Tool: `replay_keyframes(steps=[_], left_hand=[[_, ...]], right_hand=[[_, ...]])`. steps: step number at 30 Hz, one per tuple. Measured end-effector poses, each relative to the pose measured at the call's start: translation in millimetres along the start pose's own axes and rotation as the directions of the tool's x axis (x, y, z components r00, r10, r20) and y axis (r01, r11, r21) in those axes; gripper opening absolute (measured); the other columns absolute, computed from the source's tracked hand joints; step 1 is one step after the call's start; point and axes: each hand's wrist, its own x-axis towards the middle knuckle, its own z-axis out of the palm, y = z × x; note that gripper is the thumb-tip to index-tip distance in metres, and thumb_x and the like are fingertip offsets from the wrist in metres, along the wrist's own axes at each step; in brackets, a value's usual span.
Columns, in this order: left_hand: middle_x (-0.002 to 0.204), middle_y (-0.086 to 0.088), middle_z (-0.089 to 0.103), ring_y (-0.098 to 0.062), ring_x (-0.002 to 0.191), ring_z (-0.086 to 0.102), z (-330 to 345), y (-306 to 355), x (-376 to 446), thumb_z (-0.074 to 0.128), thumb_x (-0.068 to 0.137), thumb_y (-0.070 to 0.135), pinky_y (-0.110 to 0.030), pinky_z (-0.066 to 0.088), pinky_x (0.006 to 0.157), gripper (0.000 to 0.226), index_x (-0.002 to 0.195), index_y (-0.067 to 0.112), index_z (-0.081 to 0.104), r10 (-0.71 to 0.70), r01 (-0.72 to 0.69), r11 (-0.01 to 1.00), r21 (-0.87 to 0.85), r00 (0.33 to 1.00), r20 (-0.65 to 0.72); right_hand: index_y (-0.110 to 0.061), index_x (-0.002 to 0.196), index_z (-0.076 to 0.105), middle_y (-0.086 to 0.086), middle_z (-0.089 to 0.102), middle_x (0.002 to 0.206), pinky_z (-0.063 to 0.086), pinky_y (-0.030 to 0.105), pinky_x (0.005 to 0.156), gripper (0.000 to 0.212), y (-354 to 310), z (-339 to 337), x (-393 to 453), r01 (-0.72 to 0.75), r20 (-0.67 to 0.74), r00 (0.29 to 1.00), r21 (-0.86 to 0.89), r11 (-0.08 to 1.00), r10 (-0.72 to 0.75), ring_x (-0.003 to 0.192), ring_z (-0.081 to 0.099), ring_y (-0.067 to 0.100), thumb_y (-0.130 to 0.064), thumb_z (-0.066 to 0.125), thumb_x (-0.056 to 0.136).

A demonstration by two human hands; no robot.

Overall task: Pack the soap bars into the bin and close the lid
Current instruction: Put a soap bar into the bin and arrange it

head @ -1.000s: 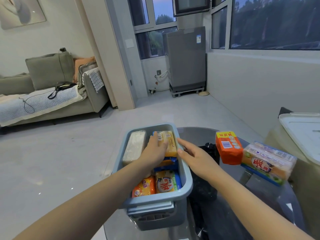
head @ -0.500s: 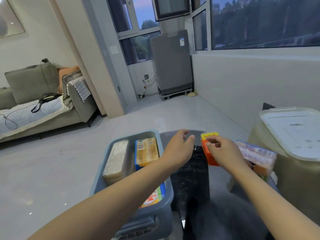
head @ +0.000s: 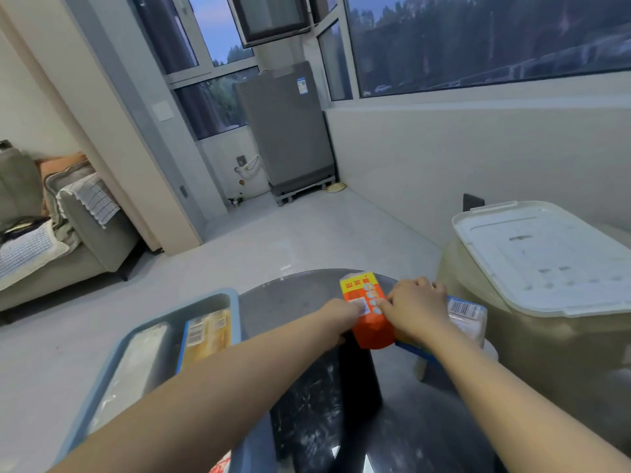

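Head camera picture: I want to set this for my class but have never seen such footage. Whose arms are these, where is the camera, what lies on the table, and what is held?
No machine here: a person wears a camera on the head, looking forward and down, so the arms are their own. The left hand and right hand both grip an orange soap pack above a dark round glass table. Beside it, under the right hand, lies a clear-wrapped multipack. At the left sits the blue-grey bin, with wrapped soap bars already inside. A white lid rests on a beige seat at the right.
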Motion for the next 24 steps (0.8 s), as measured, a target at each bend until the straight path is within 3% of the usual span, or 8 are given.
replay_keyframes(steps=[4, 8, 10, 12, 14, 16, 20, 24], left_hand=[[0.137, -0.017, 0.053, -0.031, 0.124, 0.051, 2.5, -1.4, 7.1, 0.048, 0.097, 0.023, -0.041, 0.042, 0.095, 0.044, 0.136, 0.006, 0.041, -0.061, 0.072, 0.983, -0.167, 0.996, 0.070], [0.132, -0.019, 0.057, -0.033, 0.118, 0.057, -9.3, 2.3, 4.7, 0.053, 0.094, 0.019, -0.050, 0.044, 0.101, 0.044, 0.136, 0.007, 0.046, -0.036, 0.059, 0.947, -0.316, 0.996, 0.077], [0.131, -0.018, 0.058, -0.034, 0.117, 0.058, -15.5, 3.1, -5.1, 0.055, 0.093, 0.019, -0.051, 0.046, 0.100, 0.043, 0.135, 0.010, 0.048, 0.005, 0.013, 0.951, -0.308, 0.998, 0.056], [0.127, -0.015, 0.061, -0.028, 0.107, 0.061, -22.2, 2.2, -17.8, 0.056, 0.092, 0.018, -0.041, 0.054, 0.087, 0.041, 0.133, 0.014, 0.052, 0.061, -0.057, 0.953, -0.298, 0.998, 0.004], [0.113, -0.009, 0.067, -0.018, 0.084, 0.063, -31.7, 0.8, -36.2, 0.057, 0.092, 0.018, -0.024, 0.055, 0.057, 0.034, 0.126, 0.016, 0.058, 0.126, -0.141, 0.931, -0.337, 0.990, -0.066], [0.094, -0.002, 0.069, -0.010, 0.068, 0.063, -43.7, -1.1, -59.3, 0.059, 0.090, 0.017, -0.014, 0.049, 0.041, 0.029, 0.119, 0.017, 0.063, 0.194, -0.229, 0.886, -0.404, 0.973, -0.125], [0.100, -0.002, 0.073, -0.008, 0.073, 0.069, -68.8, -12.0, -107.9, 0.063, 0.088, 0.021, -0.014, 0.051, 0.047, 0.033, 0.121, 0.017, 0.064, 0.315, -0.377, 0.804, -0.460, 0.926, -0.209], [0.107, -0.004, 0.074, -0.016, 0.087, 0.072, -97.3, -33.9, -145.3, 0.065, 0.087, 0.021, -0.022, 0.058, 0.067, 0.035, 0.122, 0.019, 0.065, 0.335, -0.430, 0.771, -0.469, 0.901, -0.275]], right_hand=[[-0.017, 0.100, 0.069, 0.004, 0.064, 0.111, 0.014, 0.048, 0.107, 0.052, -3.8, 0.4, 5.3, 0.008, 0.059, 0.998, 0.010, 1.000, -0.009, 0.120, 0.041, 0.022, -0.051, 0.030, 0.092], [-0.017, 0.087, 0.068, 0.005, 0.065, 0.105, 0.013, 0.047, 0.110, 0.051, -9.1, -5.1, 3.2, -0.023, 0.067, 0.998, 0.136, 0.990, 0.014, 0.118, 0.043, 0.021, -0.054, 0.034, 0.090], [-0.020, 0.066, 0.061, 0.003, 0.064, 0.092, 0.014, 0.046, 0.110, 0.048, -14.9, -11.9, -2.4, -0.027, 0.047, 0.999, 0.252, 0.967, 0.016, 0.115, 0.047, 0.022, -0.053, 0.037, 0.090], [-0.019, 0.054, 0.056, 0.000, 0.060, 0.073, 0.025, 0.043, 0.104, 0.050, -20.4, -25.0, -12.8, -0.023, 0.019, 1.000, 0.438, 0.899, 0.017, 0.103, 0.057, 0.024, -0.049, 0.042, 0.091], [-0.016, 0.070, 0.073, 0.008, 0.070, 0.078, 0.041, 0.041, 0.090, 0.038, -26.1, -39.5, -26.8, 0.001, -0.027, 0.999, 0.692, 0.722, 0.025, 0.092, 0.063, 0.030, -0.042, 0.053, 0.089], [-0.009, 0.089, 0.076, 0.016, 0.074, 0.091, 0.048, 0.040, 0.079, 0.031, -34.6, -54.5, -43.3, 0.043, -0.092, 0.994, 0.839, 0.542, 0.064, 0.085, 0.065, 0.031, -0.035, 0.061, 0.086], [-0.012, 0.107, 0.071, 0.003, 0.073, 0.102, 0.047, 0.020, 0.064, 0.035, -55.0, -76.3, -78.0, 0.104, -0.138, 0.988, 0.919, 0.380, 0.064, 0.074, 0.061, 0.004, -0.036, 0.067, 0.082], [-0.012, 0.109, 0.071, 0.004, 0.073, 0.106, 0.056, 0.034, 0.081, 0.038, -82.7, -89.1, -112.4, 0.102, -0.102, 0.995, 0.968, 0.230, -0.011, 0.091, 0.069, 0.017, -0.034, 0.071, 0.078]])
